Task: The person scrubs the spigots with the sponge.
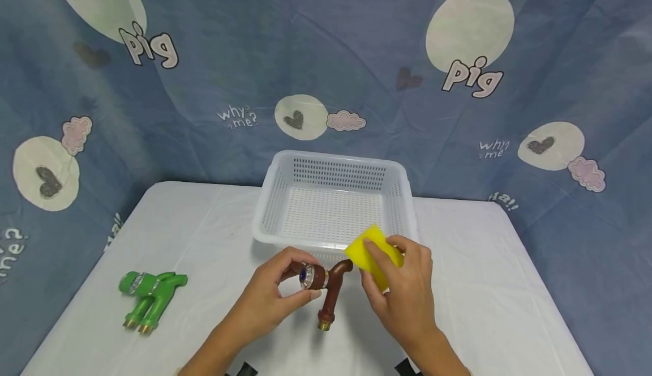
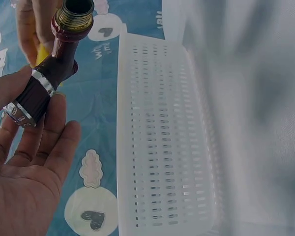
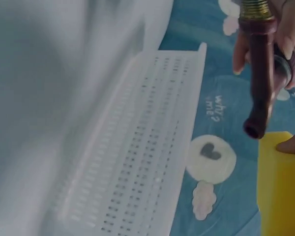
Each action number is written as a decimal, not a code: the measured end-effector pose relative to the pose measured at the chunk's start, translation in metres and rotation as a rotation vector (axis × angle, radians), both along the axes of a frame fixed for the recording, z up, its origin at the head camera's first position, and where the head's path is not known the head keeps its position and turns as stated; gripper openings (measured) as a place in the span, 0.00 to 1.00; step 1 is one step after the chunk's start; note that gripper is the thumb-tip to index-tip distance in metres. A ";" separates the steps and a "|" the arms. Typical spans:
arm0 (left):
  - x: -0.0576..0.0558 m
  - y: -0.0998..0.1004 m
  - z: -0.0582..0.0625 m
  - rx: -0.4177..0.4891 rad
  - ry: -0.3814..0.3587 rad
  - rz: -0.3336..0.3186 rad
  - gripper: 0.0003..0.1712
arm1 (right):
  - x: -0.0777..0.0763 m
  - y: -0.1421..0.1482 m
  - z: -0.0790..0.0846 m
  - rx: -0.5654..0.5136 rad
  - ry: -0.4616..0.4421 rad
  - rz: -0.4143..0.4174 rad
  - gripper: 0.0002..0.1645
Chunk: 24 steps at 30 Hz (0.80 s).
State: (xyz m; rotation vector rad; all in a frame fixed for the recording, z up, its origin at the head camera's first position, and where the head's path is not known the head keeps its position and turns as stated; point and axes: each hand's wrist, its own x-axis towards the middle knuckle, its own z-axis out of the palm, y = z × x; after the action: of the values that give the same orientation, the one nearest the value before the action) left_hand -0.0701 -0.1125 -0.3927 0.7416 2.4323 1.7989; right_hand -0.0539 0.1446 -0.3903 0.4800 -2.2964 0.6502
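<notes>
My left hand [image 1: 268,297] pinches a brown tap [image 1: 333,290] by its round knob between thumb and fingers, above the table. The tap's brass threaded end points down and its curved spout points right. In the left wrist view the thumb and fingers [image 2: 54,118] lie on either side of the knob. My right hand [image 1: 402,291] holds a yellow sponge [image 1: 368,251], pinched between thumb and fingers, close beside the spout. Whether sponge and spout touch, I cannot tell. In the right wrist view the sponge [image 3: 280,182] is just below the spout's mouth, with only a fingertip on it visible.
A white perforated plastic basket [image 1: 331,209] stands at the back middle of the white-covered table [image 1: 468,285], behind both hands. On the left lie green taps [image 1: 153,297] with brass threaded ends. A blue printed cloth [image 1: 356,53] hangs behind.
</notes>
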 end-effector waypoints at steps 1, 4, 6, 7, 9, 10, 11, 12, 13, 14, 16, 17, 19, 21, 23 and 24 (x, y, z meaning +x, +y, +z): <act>0.000 0.000 0.000 -0.003 -0.020 0.006 0.27 | 0.002 -0.001 0.001 -0.013 0.000 0.011 0.27; 0.001 0.001 0.002 -0.015 -0.065 0.025 0.28 | 0.010 -0.005 0.002 -0.037 0.012 0.076 0.25; 0.001 0.001 0.002 -0.012 -0.078 0.025 0.27 | 0.013 -0.008 0.002 -0.028 0.027 0.124 0.21; 0.001 0.002 0.002 -0.010 -0.081 0.023 0.27 | 0.014 -0.010 0.002 -0.016 0.038 0.141 0.21; 0.001 0.002 0.002 -0.002 -0.084 0.017 0.27 | 0.013 -0.010 0.000 0.010 0.054 0.145 0.20; 0.001 0.003 0.002 0.003 -0.084 0.014 0.26 | 0.012 -0.010 -0.001 0.022 0.051 0.134 0.20; 0.001 0.002 0.002 0.006 -0.079 0.012 0.26 | 0.010 -0.009 -0.003 0.029 0.046 0.120 0.20; 0.001 0.002 0.001 0.009 -0.077 0.010 0.26 | 0.008 -0.007 -0.004 0.031 0.044 0.105 0.20; 0.001 0.002 0.001 0.012 -0.076 0.009 0.26 | 0.006 -0.005 -0.006 0.029 0.042 0.089 0.21; 0.002 0.002 0.001 0.015 -0.078 0.009 0.26 | 0.004 -0.002 -0.007 0.026 0.035 0.071 0.23; 0.002 0.001 0.000 0.019 -0.083 0.012 0.25 | 0.003 0.003 -0.009 0.016 0.017 0.039 0.25; 0.003 0.000 0.000 0.020 -0.089 0.016 0.25 | 0.003 0.005 -0.010 0.004 0.014 0.031 0.25; 0.003 0.000 0.001 0.021 -0.110 0.032 0.25 | 0.005 0.008 -0.011 -0.017 0.008 0.025 0.26; 0.002 -0.001 0.002 0.020 -0.124 0.050 0.26 | 0.008 0.008 -0.011 -0.029 0.012 0.047 0.24; 0.002 -0.001 0.004 0.015 -0.133 0.064 0.27 | 0.012 0.005 -0.014 -0.028 0.037 0.101 0.22; 0.002 -0.002 0.004 0.014 -0.137 0.069 0.27 | 0.013 0.004 -0.015 -0.020 0.049 0.128 0.22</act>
State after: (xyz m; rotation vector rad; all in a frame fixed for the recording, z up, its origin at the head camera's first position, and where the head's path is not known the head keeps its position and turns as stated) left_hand -0.0684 -0.1140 -0.3887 0.5230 2.3876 1.8260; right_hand -0.0409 0.1483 -0.4053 0.6307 -2.2248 0.7152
